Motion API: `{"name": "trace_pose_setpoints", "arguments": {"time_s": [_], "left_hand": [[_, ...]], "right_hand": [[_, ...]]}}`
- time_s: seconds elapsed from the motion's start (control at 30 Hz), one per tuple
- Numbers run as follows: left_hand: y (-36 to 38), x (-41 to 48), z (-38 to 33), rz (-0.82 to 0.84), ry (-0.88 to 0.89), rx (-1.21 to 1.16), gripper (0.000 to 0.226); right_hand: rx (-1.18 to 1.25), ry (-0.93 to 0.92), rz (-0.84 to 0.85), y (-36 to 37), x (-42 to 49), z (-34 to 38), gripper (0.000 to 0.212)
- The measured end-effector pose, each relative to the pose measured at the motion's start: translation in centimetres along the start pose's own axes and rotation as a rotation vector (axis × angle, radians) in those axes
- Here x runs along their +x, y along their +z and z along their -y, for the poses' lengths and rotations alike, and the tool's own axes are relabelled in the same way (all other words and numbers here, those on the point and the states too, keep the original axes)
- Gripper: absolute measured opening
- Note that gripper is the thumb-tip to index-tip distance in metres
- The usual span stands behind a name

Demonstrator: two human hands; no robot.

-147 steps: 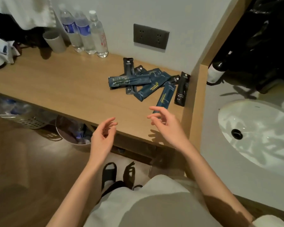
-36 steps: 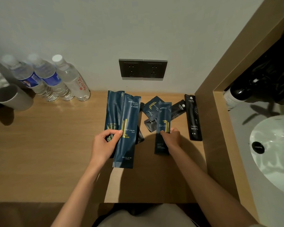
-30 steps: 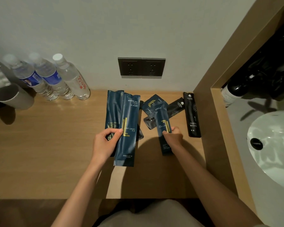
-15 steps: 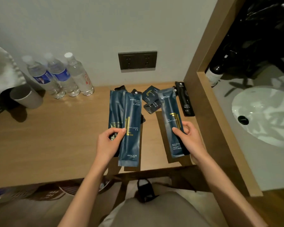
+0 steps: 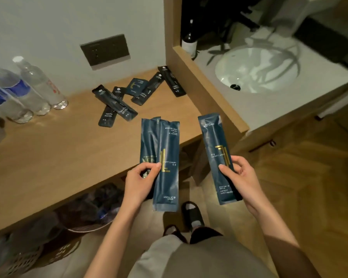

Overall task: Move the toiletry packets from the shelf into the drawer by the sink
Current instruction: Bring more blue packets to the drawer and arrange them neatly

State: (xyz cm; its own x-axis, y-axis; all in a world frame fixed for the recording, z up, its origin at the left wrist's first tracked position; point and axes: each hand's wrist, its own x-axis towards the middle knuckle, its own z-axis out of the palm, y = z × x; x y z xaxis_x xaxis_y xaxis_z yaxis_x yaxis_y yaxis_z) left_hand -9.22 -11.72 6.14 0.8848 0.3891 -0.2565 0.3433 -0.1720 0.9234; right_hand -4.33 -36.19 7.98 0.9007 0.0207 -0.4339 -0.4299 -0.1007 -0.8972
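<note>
Packets (image 5: 117, 104) on shelf (image 5: 58, 149), seemingly left of sink (image 5: 257, 71)

packets (image 5: 166, 163): glossy foil | shelf (image 5: 58, 153): matt wood | sink (image 5: 257, 71): glossy ceramic

Left hand (image 5: 138, 182): fingers curled, thumb pinching toward forefinger, forearm extended forward. Right hand (image 5: 243, 177): fingers curled, thumb pressed across, wrist raised level with left.
</note>
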Motion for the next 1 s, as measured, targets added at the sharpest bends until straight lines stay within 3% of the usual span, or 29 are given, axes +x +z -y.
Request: {"name": "trace_pose_setpoints", "arguments": {"time_s": [0.2,0.5,0.77,1.0], "left_hand": [[9.0,-1.7,-2.9,0.228,0.093,0.029,0.016],[28.1,-6.9,-6.0,0.514,0.154,0.047,0.012],[41.7,-11.2,-8.4,0.561,0.109,0.052,0.013],[49.4,-8.3,-11.2,0.500,0.046,0.059,0.014]], "right_hand": [[0.083,-0.025,-0.238,-9.1,-4.1,-2.4,0.023],[0.179,0.005,-0.465,-26.6,-6.4,-7.7,0.027],[0.247,0.032,-0.518,-40.8,-5.0,-8.5,0.025],[0.279,0.055,-0.501,-48.8,0.9,-6.3,0.020]]}}
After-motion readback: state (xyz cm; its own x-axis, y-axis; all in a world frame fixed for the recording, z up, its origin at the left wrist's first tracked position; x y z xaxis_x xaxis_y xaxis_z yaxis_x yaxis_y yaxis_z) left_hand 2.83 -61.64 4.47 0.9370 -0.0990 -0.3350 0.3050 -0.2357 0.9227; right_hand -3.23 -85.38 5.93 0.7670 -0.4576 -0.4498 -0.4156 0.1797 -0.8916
